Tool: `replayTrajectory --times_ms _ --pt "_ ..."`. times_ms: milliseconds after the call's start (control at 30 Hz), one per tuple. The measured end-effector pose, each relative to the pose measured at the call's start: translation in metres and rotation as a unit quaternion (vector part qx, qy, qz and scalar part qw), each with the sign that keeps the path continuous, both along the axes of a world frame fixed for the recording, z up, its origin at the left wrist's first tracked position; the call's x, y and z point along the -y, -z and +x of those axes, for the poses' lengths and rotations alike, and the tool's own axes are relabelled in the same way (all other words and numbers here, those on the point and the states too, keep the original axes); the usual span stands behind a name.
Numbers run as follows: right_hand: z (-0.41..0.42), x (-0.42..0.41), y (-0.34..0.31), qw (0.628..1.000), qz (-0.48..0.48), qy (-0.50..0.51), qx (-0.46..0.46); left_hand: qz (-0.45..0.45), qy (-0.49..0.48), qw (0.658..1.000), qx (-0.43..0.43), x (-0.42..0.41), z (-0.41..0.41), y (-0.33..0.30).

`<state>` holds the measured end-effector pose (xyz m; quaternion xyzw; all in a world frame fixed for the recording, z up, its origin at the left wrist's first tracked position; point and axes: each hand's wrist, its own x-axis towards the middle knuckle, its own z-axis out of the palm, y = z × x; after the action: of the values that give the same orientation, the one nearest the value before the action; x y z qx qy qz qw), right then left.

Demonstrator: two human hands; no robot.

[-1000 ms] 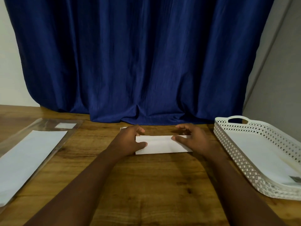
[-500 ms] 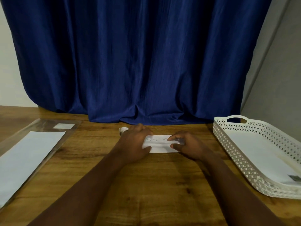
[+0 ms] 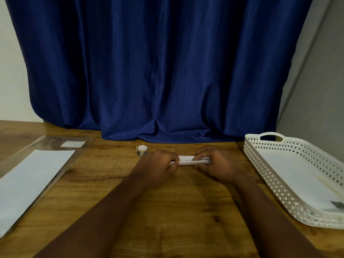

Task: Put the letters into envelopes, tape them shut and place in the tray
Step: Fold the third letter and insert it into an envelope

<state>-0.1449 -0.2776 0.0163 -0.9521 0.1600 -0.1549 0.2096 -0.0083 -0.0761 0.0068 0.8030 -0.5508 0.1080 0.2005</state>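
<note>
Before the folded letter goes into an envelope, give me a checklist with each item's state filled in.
1. Letter held at both ends: ok. The left hand and right hand each pinch an end of the folded letter.
2. Fold finished and creased flat: cannot tell; the hands cover most of it.
3. Envelope within reach: ok. A white envelope lies flat on the clear sleeve to the left.
4. Envelope flap open: cannot tell.
5. Tape at hand: ok. The tape roll sits just beyond the left hand.
6. Tray ready: ok. The white tray stands on the right.
</note>
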Motion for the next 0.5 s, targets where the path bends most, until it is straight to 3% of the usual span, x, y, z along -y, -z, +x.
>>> replayTrajectory --times_ms 100,167,233,300,400,500 --pt "-0.004 -0.001 -0.011 0.985 0.13 0.038 0.106 -0.056 -0.033 0.997 -0.029 -0.004 0.004 -0.008" --pt "-0.005 0.001 -0.019 0.952 0.23 0.028 0.199 -0.139 -0.025 0.981 -0.134 -0.009 0.007 -0.014" --pt "-0.003 0.002 -0.021 0.905 0.342 0.02 0.251 -0.203 0.002 0.94 -0.276 -0.011 0.009 -0.019" --pt "0.001 0.005 -0.019 0.885 0.389 0.023 0.255 -0.196 0.011 0.918 -0.344 -0.012 0.008 -0.022" --pt "0.008 0.009 -0.009 0.9 0.376 0.05 0.215 -0.142 -0.023 0.945 -0.294 -0.011 0.013 -0.014" --pt "0.014 0.009 0.008 0.951 0.236 0.107 0.168 -0.053 -0.09 0.98 -0.17 -0.009 0.017 -0.003"
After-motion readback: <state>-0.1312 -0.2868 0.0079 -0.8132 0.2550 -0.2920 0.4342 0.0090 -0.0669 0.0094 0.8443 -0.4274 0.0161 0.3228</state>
